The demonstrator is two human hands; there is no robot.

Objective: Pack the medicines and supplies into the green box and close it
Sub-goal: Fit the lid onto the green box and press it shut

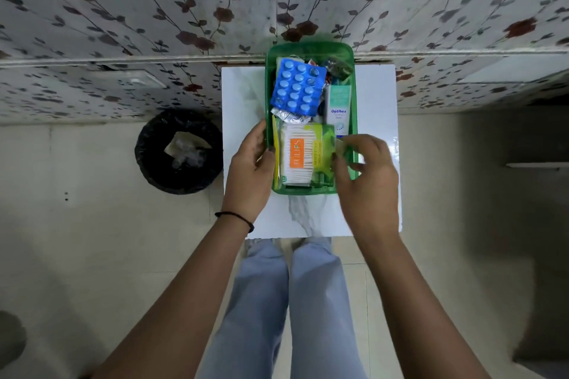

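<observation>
The green box (310,49) sits at the centre of the frame on a white table (375,95), already full and with no lid on it. A blue blister pack (297,87) lies in its upper half, an Optibex carton (338,111) runs along its right wall, and a pack of cotton buds (303,157) fills the lower half.

The left hand (251,172) rests against the box's lower-left wall, fingers loosely curled and holding nothing — likely there to steady the box. The right hand (366,175) is at the lower-right wall, its fingertips (337,160) touching the right edge of the buds pack; the fingers are narrow, though whether they pinch the wrapper or only press it I cannot tell. It looks like a settling push, so the contents sit low enough for a lid. No lid shows in view.

A black bin (180,151) stands to the left of the table.
</observation>
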